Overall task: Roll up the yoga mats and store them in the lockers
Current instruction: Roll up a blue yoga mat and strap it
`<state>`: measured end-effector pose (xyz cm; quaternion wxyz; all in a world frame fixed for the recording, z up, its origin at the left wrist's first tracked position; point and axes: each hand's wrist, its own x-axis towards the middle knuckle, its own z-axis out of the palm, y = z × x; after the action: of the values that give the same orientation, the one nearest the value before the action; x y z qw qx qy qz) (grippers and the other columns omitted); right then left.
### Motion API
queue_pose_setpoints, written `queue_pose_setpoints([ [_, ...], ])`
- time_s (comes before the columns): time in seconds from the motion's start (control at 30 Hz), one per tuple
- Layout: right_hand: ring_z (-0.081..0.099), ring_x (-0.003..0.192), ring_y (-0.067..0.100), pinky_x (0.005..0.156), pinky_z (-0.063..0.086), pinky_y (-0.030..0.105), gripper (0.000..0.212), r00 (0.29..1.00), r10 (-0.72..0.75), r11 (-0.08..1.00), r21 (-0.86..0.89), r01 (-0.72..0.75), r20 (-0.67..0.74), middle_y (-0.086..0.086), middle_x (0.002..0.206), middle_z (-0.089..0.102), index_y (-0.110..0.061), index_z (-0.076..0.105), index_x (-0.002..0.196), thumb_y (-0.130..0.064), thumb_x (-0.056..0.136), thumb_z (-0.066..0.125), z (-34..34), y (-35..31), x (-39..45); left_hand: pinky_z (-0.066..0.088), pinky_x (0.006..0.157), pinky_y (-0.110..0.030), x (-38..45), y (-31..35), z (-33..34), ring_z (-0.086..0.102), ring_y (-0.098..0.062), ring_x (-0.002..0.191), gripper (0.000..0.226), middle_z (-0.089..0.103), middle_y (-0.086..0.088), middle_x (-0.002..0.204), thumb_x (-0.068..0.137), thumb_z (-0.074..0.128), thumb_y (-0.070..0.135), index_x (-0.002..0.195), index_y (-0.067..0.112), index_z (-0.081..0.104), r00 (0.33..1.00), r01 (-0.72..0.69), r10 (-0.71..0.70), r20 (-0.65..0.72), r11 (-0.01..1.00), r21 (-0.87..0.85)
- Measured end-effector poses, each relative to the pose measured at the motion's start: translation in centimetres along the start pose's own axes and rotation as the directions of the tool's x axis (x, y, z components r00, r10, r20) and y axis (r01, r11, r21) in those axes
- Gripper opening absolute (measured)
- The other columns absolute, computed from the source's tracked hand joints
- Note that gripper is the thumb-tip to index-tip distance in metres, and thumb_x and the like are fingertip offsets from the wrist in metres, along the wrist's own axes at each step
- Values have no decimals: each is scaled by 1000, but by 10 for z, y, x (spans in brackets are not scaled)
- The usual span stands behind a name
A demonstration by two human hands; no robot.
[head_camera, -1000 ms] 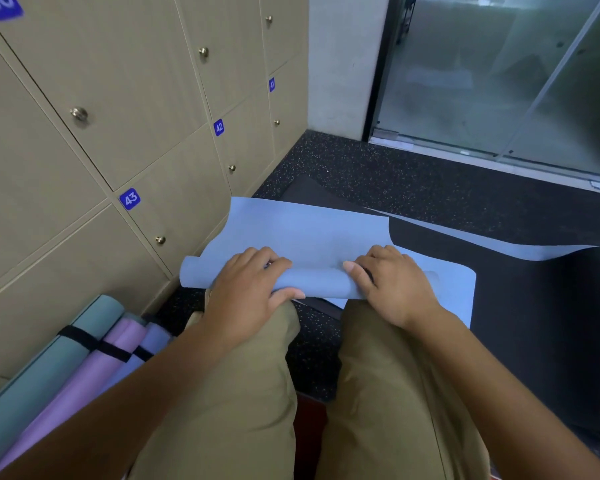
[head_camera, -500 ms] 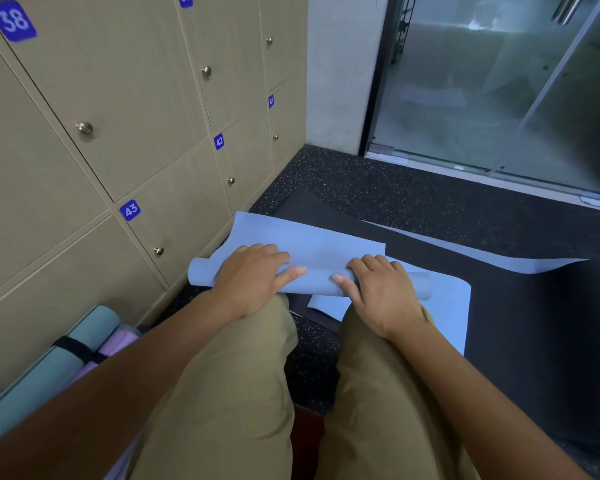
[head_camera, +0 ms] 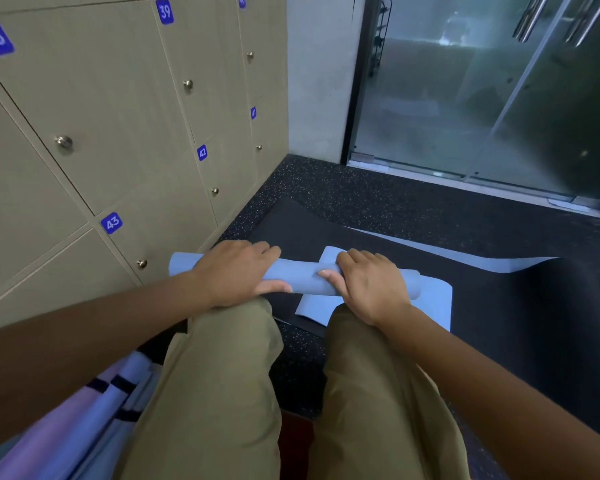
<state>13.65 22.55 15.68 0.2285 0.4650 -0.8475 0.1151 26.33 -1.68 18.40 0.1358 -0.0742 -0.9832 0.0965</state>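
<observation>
A light blue yoga mat (head_camera: 302,277) lies partly rolled across the floor just beyond my knees. My left hand (head_camera: 238,271) grips the roll near its left end, fingers over the top and thumb underneath. My right hand (head_camera: 368,282) grips the roll to the right of centre in the same way. A short unrolled flap of the mat (head_camera: 433,299) lies under the roll. Another strip of blue mat (head_camera: 465,258) stretches away to the right on a black mat (head_camera: 520,306). The beige lockers (head_camera: 118,133) with blue number tags stand shut on the left.
Several rolled mats with black straps, purple and blue, (head_camera: 94,420) lie at my lower left against the lockers. A glass door (head_camera: 482,98) and a grey wall column (head_camera: 319,74) stand ahead. Dark speckled floor (head_camera: 378,199) surrounds the mats.
Both hands have pushed the roll forward, taking in most of the flat blue sheet, so the roll is thicker. The view has tilted up, showing more lockers.
</observation>
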Motion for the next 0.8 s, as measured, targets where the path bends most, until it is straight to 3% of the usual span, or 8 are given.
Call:
queue_pose_setpoints([
  [0.13, 54, 58, 28, 56, 41, 36, 72, 999, -39, 999, 19, 40, -31, 3, 65, 54, -13, 56, 75, -65, 105, 16, -28, -6, -26, 43, 53, -35, -18, 18, -20, 62, -29, 64, 86, 62, -1, 82, 91, 7, 84, 98, 15, 57, 999, -45, 44, -28, 998, -36],
  [0.27, 56, 63, 26, 57, 44, 37, 69, 994, -74, 996, 63, 69, 82, 1, 72, 56, -15, 60, 85, -73, 99, 26, -65, -19, -64, 32, 53, -33, -51, 51, -45, 57, -24, 61, 85, 56, 4, 81, 88, 5, 87, 96, 19, 55, 999, -13, 18, 45, 992, -123],
  [0.4, 59, 69, 23, 61, 50, 40, 64, 981, -130, 987, 112, 114, 141, -2, 82, 61, -16, 66, 103, -73, 97, 39, -98, -35, -102, 33, 61, -32, -82, 76, -62, 57, -20, 70, 93, 56, 6, 87, 78, -3, 94, 104, 25, 54, 987, 69, -31, 158, 967, -244],
  [0.5, 61, 72, 24, 64, 53, 41, 59, 976, -139, 983, 141, 116, 165, -2, 88, 63, -16, 65, 112, -69, 97, 46, -117, -47, -124, 35, 62, -31, -98, 90, -77, 58, -17, 71, 80, 61, 10, 90, 77, 6, 98, 102, 32, 44, 983, 102, -41, 178, 932, -349],
  [0.57, 62, 73, 24, 64, 53, 41, 59, 974, -139, 980, 167, 110, 179, -2, 90, 64, -15, 65, 113, -68, 98, 46, -130, -53, -134, 39, 62, -31, -107, 97, -87, 58, -15, 70, 73, 61, 11, 89, 75, 8, 99, 99, 37, 37, 978, 115, -31, 208, 908, -403],
  [0.7, 63, 74, 22, 63, 54, 38, 57, 965, -140, 973, 212, 93, 221, -3, 91, 63, -16, 66, 111, -68, 99, 46, -158, -65, -150, 46, 57, -34, -124, 111, -109, 55, -14, 62, 63, 55, 9, 75, 83, 20, 95, 93, 37, 42, 976, 84, 28, 218, 869, -487],
  [0.8, 63, 76, 18, 64, 52, 30, 56, 952, -154, 969, 229, 93, 265, -6, 95, 63, -19, 69, 109, -69, 99, 46, -174, -71, -161, 44, 65, -28, -137, 120, -121, 53, -14, 72, 68, 49, 7, 84, 80, 16, 98, 93, 37, 43, 938, 161, 46, 343, 819, -551],
])
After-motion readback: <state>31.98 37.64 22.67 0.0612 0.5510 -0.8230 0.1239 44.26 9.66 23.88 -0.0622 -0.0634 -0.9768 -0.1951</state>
